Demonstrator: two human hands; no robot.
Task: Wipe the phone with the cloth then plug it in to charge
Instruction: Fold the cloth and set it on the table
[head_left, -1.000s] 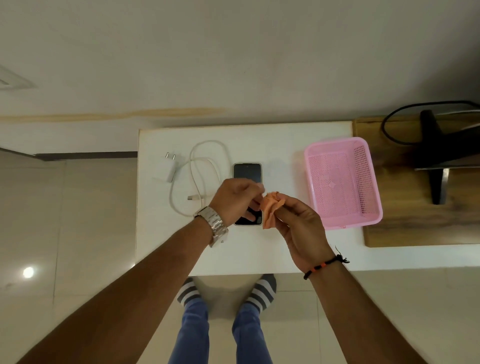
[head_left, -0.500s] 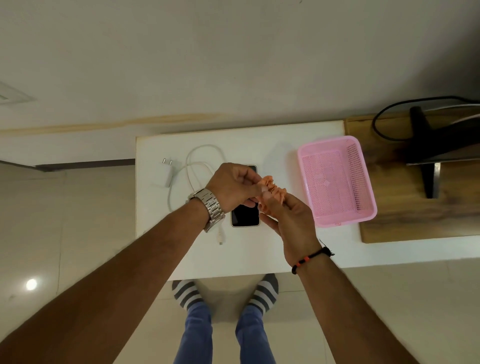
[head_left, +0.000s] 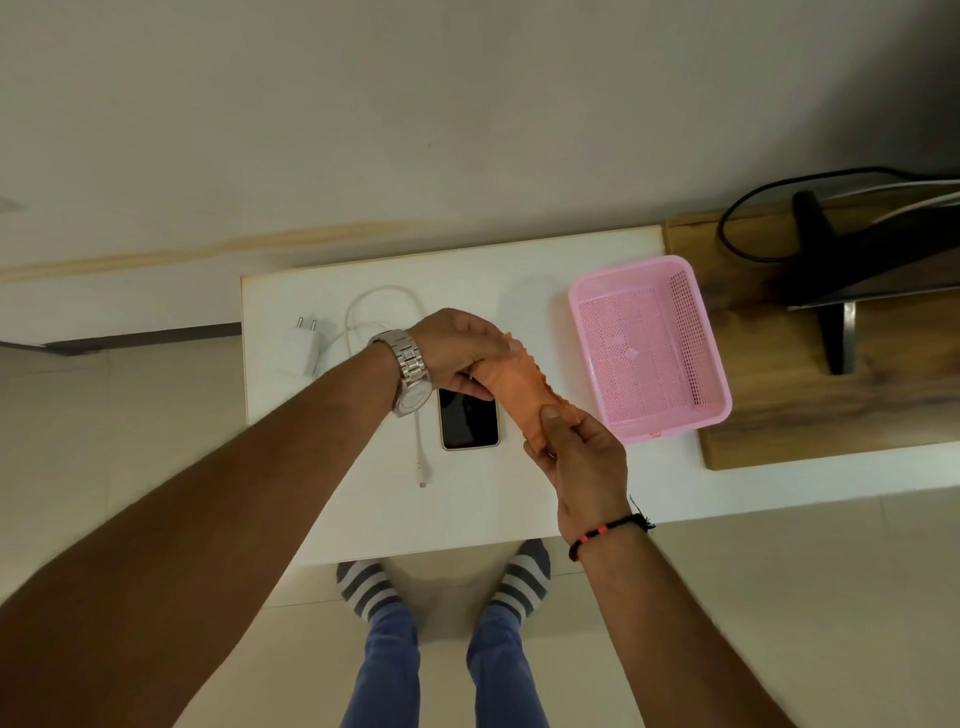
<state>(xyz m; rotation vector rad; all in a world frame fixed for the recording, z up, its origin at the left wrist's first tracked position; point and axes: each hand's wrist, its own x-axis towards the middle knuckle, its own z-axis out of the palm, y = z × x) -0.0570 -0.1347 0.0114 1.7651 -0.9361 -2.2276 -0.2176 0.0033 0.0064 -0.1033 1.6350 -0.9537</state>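
An orange cloth (head_left: 519, 382) is stretched between both hands above the white table (head_left: 363, 509). My left hand (head_left: 457, 348), with a metal watch on the wrist, grips its far end. My right hand (head_left: 582, 462) pinches its near end. The phone (head_left: 468, 423) lies flat on the table, dark screen up, just left of the cloth; its far part is hidden by my left hand. A white charger plug (head_left: 301, 345) lies at the table's left, and its white cable (head_left: 420, 447) runs past the phone's left side with the connector end loose.
A pink plastic basket (head_left: 696, 410) stands to the right of the cloth. Beyond it is a wooden board (head_left: 831, 431) carrying a black monitor stand (head_left: 836, 338) and black cables. My feet in striped socks stand below the table's near edge.
The cloth was bunched up in my right hand a second ago; both hands have since pulled it out lengthwise. The view has shifted slightly.
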